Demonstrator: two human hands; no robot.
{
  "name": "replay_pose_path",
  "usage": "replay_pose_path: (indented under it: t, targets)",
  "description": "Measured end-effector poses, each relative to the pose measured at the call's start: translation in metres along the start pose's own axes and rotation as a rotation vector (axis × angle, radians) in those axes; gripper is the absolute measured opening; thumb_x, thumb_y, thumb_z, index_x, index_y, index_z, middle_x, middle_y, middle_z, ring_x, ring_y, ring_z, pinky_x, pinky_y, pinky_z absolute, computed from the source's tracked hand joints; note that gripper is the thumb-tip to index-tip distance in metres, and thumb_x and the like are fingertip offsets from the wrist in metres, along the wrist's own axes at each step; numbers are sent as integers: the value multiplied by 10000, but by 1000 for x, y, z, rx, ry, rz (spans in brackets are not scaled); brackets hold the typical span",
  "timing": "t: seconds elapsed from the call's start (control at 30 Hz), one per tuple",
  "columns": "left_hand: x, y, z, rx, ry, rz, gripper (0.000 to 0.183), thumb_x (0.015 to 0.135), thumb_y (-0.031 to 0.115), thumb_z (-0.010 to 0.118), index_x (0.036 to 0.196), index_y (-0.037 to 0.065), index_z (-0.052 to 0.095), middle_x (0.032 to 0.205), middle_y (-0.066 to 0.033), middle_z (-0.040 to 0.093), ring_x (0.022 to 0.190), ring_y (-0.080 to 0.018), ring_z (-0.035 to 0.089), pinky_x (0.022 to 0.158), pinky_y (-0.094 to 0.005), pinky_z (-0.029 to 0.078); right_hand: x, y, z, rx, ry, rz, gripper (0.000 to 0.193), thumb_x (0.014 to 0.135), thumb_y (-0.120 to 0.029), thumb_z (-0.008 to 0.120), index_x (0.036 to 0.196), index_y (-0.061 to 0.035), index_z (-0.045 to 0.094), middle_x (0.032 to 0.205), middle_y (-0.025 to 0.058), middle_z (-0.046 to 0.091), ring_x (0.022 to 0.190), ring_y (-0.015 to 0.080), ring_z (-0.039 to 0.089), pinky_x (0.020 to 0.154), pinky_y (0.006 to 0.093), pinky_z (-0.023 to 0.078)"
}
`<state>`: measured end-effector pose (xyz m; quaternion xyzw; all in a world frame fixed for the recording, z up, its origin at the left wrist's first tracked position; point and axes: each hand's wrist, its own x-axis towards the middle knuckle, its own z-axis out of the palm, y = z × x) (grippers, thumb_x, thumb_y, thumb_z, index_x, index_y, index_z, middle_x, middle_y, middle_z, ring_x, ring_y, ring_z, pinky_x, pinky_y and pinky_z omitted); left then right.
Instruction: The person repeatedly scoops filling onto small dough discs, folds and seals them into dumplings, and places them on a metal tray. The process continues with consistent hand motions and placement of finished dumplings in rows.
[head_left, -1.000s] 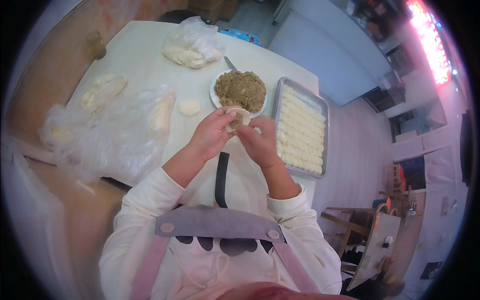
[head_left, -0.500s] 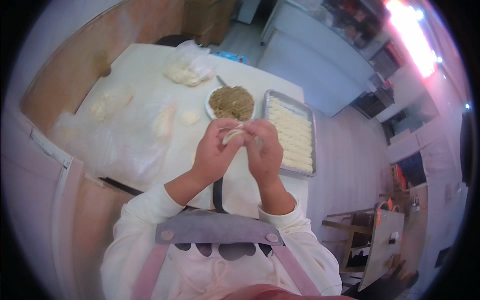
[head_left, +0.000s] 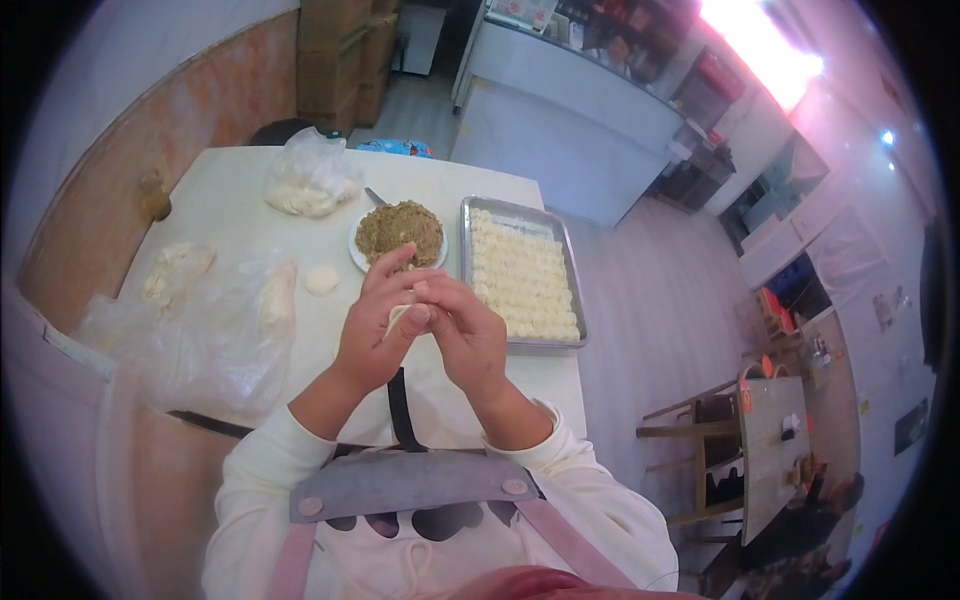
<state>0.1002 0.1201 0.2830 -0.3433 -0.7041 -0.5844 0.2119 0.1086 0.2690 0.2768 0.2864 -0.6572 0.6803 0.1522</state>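
Both hands meet above the table's middle, around a pale dumpling [head_left: 398,318] of folded dough. It is partly hidden by the fingers. My left hand [head_left: 368,335] holds it from the left, thumb across its near side, with a finger stretched toward the filling. My right hand [head_left: 465,330] is closed at the dumpling's right edge, fingertips against it. Just beyond the hands is a white plate [head_left: 357,252] heaped with brown-green minced filling [head_left: 400,228]; a utensil handle [head_left: 374,196] sticks out at its back left. A flat round dough wrapper [head_left: 321,280] lies left of the plate.
A metal tray [head_left: 584,338] with rows of dumplings [head_left: 522,275] stands at the table's right edge. Clear plastic bags with dough [head_left: 225,340] cover the left side; another dough bag [head_left: 312,180] sits farther back. A wall [head_left: 100,215] borders the left. A black strap [head_left: 402,410] hangs at the near edge.
The whole view has shifted, so the table and tray sit farther left and lower. My left fingers have stretched out more, and the fingers now cover more of the dumpling.
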Motion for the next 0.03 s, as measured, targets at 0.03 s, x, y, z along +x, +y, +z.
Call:
replay_pose_path:
  t: [0.03]
  targets:
    - [-2, -4, -3, -18, -25, -7, 318, 954, 310, 544, 1149, 74, 632, 1299, -162, 551, 1337, -371, 332, 1089, -475, 261, 1, 2, 2, 44, 16, 48, 213, 882, -3, 607, 1088, -51, 627, 1153, 111, 613, 1019, 224, 597, 850, 292, 495]
